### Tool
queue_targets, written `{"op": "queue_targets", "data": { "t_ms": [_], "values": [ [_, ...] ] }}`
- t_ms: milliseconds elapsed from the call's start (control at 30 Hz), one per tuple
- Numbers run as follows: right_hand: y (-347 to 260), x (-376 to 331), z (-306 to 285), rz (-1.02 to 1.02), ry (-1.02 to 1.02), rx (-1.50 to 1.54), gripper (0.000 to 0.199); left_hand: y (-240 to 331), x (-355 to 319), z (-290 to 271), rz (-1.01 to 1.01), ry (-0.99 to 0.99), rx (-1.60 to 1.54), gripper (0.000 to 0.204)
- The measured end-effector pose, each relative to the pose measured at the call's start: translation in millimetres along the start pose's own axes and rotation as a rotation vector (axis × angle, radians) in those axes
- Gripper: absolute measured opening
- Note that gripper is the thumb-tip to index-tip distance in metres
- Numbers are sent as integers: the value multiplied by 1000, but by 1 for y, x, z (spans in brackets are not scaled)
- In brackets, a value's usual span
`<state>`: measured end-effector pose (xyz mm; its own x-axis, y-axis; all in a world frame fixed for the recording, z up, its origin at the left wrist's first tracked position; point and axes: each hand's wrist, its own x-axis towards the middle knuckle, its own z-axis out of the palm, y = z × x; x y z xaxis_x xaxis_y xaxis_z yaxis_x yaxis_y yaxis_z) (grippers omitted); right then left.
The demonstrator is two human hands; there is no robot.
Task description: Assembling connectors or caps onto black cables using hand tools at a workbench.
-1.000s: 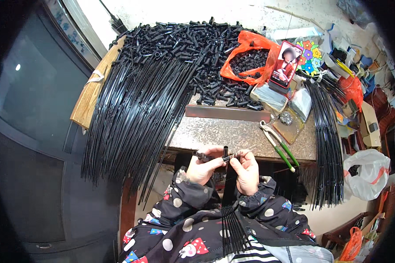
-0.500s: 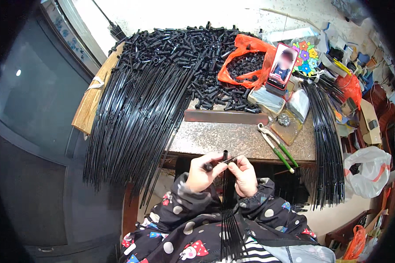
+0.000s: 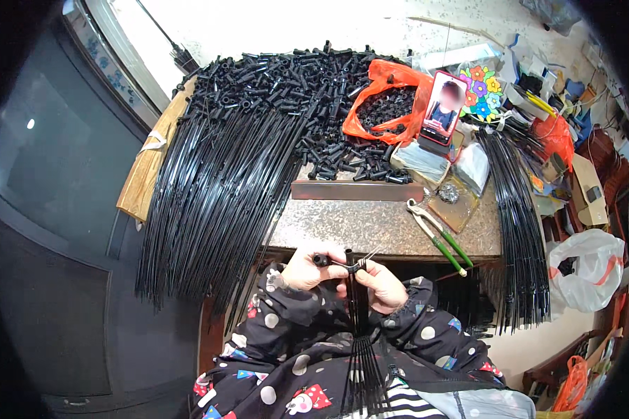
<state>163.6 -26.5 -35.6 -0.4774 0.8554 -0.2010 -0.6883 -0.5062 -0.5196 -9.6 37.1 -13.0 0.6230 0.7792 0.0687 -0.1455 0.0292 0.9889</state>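
In front of my lap, both hands meet at the top of a bundle of thin black umbrella ribs (image 3: 365, 373), which hangs down and fans out over my jacket. A narrow black tube (image 3: 350, 257) stands up from the top of the bundle. My left hand (image 3: 306, 271) is closed, with a short black tubular fitting (image 3: 320, 260) against its fingers, and it pinches near the tube. My right hand (image 3: 383, 288) pinches the rib tops from the other side. Fine wire (image 3: 372, 253) runs across between the fingertips, its loose ends sticking up.
On the table (image 3: 356, 223) lie a heap of black fittings (image 3: 272, 84), long black ribs (image 3: 210, 202), a metal bar (image 3: 356, 190) and green-handled pincers (image 3: 437, 237). Beyond are an orange bag (image 3: 360, 126) and a propped phone (image 3: 442, 108). More ribs (image 3: 517, 230) hang at the right.
Both hands have shifted slightly left and the tube has moved with them. The wire ends now point up more steeply, and my left fingers reach closer round the tube.
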Motion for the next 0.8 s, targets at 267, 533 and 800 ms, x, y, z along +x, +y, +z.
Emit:
{"op": "queue_targets", "data": {
  "t_ms": [267, 533, 800],
  "values": [
    [17, -3, -9, -67, -120, -209, 22, -12, 11, -19, 249, -450, -15, 18],
    [32, -4, 2, -369, 247, -256, 13, 27, 27, 26, 19, 14, -79, 33],
    [27, -9, 4, -369, 283, -234, 13, 43, 19, 15, -187, 7, -61, 29]
  ]
}}
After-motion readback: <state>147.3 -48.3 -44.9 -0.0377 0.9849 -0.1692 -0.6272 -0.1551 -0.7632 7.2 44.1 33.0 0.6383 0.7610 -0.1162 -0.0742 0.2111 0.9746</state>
